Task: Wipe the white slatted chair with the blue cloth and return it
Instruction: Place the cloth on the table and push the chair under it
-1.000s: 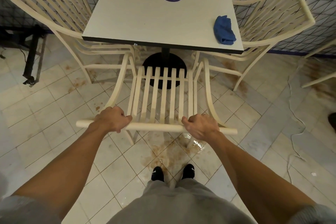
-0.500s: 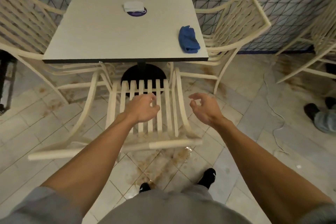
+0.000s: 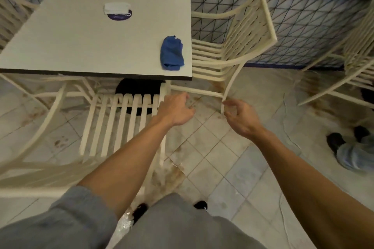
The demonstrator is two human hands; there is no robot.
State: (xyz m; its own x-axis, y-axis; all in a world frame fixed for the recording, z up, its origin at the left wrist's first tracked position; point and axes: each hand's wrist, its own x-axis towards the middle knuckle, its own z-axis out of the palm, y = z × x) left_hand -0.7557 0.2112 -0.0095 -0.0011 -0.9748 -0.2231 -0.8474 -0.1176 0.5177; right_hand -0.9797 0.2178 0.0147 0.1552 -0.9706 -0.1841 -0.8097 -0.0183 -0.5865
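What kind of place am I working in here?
Likely a cafe or canteen dining area: a square white table with cream slatted chairs around it, and white folded napkins on top.

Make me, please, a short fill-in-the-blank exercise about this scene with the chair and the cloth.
1. The cloth lying on the table is ___ in colour.
2. The left hand and the right hand both hold ___.
3. The white slatted chair stands on a floor covered with ___.
Missing words: blue; nothing; tiles.
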